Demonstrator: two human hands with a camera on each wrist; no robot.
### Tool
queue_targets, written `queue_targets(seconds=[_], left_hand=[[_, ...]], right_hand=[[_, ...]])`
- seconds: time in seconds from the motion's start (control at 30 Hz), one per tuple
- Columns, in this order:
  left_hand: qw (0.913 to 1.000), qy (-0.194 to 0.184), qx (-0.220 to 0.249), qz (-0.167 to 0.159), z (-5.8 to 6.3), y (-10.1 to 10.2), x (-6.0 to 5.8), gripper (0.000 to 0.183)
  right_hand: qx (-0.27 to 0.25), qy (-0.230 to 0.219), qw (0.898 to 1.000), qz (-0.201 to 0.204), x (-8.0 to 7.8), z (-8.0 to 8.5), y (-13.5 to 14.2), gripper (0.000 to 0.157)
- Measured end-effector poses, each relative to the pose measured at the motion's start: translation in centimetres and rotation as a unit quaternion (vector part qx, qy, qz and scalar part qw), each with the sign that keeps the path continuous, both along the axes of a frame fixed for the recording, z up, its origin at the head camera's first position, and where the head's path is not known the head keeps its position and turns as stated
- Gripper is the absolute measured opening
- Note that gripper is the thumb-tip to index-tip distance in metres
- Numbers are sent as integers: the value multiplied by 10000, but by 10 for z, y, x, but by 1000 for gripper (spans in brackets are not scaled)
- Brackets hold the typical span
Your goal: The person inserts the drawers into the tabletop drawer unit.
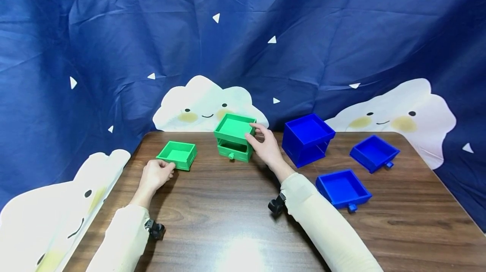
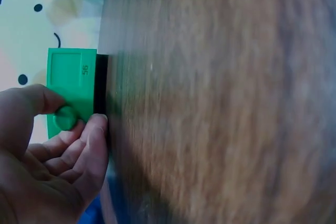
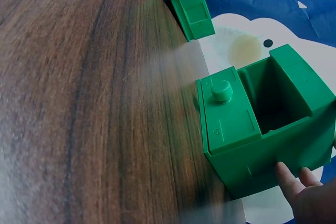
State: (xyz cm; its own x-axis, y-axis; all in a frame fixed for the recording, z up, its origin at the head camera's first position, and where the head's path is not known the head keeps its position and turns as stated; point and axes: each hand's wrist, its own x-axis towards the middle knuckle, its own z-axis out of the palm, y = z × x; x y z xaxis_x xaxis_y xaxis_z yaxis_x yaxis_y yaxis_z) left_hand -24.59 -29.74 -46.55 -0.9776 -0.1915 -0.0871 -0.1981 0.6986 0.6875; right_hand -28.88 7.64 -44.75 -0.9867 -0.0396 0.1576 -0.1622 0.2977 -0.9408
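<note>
My left hand (image 1: 155, 175) pinches the round knob (image 2: 65, 118) of a small green drawer (image 2: 71, 72) between thumb and finger. The drawer stands upright at the table's left, its open top up. At the back middle is a green cabinet (image 1: 235, 128) with a tray-like top. A second green drawer (image 3: 228, 121) sits in its lower slot, knob facing front; the slot above gapes. My right hand (image 1: 265, 145) holds the cabinet's right side, a finger and thumb at the top rim. Other fingertips (image 3: 283, 174) touch its side wall in the right wrist view.
Right of the green cabinet stands a blue cabinet (image 1: 307, 137) with an open front. Two blue drawers, one farther back (image 1: 373, 152) and one nearer (image 1: 343, 187), lie on the wooden table (image 1: 212, 213). A blue cloth with clouds (image 1: 205, 103) hangs behind the table.
</note>
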Motion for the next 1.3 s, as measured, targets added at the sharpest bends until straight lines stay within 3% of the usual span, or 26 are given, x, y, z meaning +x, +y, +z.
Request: queue_targets(seconds=[0.23, 0.57, 0.87, 1.3], left_hand=[[9934, 96, 1106, 280, -9, 0, 2, 27], [9774, 182, 2062, 435, -13, -1, 7, 21], [9725, 351, 2282, 299, -5, 7, 14, 23], [9745, 541, 2174, 127, 2, 25, 20, 18]], right_hand=[[6, -50, 10000, 30, 2, 1, -1, 52], [34, -31, 10000, 4, 0, 0, -1, 52], [44, 5, 10000, -19, 1, 2, -1, 52], [-6, 7, 10000, -41, 0, 3, 1, 52]])
